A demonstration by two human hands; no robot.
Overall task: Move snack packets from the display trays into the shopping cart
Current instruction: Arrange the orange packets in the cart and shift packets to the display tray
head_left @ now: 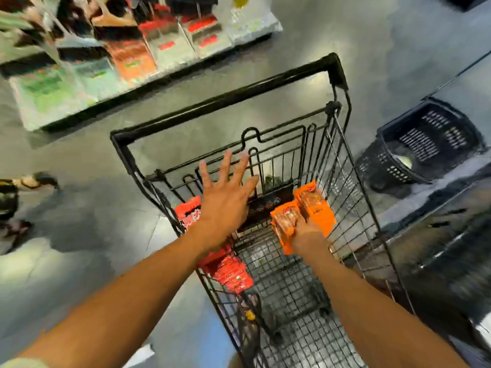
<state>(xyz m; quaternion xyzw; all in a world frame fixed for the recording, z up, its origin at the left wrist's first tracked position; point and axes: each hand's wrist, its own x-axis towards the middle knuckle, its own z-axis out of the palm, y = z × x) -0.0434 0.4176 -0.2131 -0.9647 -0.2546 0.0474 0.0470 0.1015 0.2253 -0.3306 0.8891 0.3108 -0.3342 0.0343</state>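
1. Inside the shopping cart (342,166), along its left wall, a stack of red snack packets (231,272) is seen already lying on the wire floor, and a dark packet (265,205) is propped at the far end, under the folding flap.
2. Near the far right corner of the cart, a bundle of orange snack packets (313,208) is held by the right hand (305,235). The fingers are wrapped round the bundle's near end, and the bundle is below the rim, close to the right wall.
3. The left hand (225,200) is held over the far left part of the cart with its fingers spread and straight. Nothing is gripped by it, and whether the flap is touched cannot be told.
4. The task is judged to be well under way: several packets are in the cart, and the orange bundle has only to be let go.
5. More stock is seen on the display trays (127,54) beyond the cart's handle (heavily blurred, so contents cannot be read), so further trips are probably left.
6. A black plastic basket (425,139) stands apart from the cart, off its right side.
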